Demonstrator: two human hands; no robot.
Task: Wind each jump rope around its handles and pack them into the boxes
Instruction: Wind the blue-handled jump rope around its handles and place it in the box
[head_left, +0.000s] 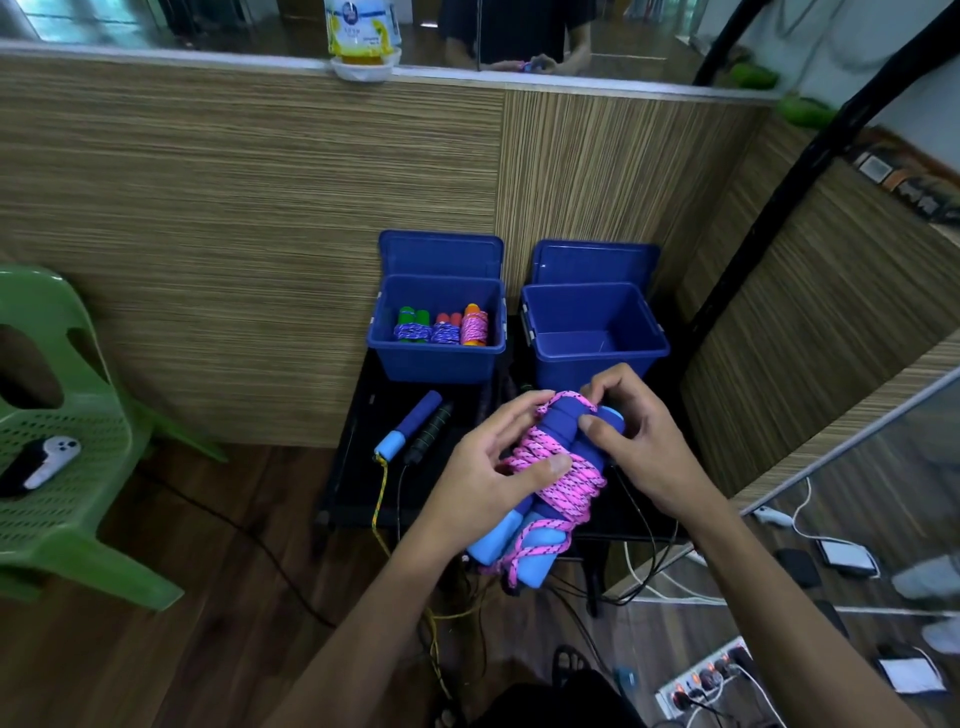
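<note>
Both hands are clamped on the pink rope bundle (550, 467) at center frame: left hand (488, 478) pinching the coils, right hand (634, 441) gripping the top end of its two blue handles. The bundle's long axis runs diagonally, lower-left to upper-right. Two blue boxes (597, 358) sit just above it; the left box (410, 358) holds three wound ropes. Two loose handles (410, 428) lie on the black table (353, 499). Bottle (363, 31) label at the top is too blurry to read.

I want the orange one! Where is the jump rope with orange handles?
The orange-handled jump rope lies in the left blue box, at its right end, beside the red-handled rope.
</note>
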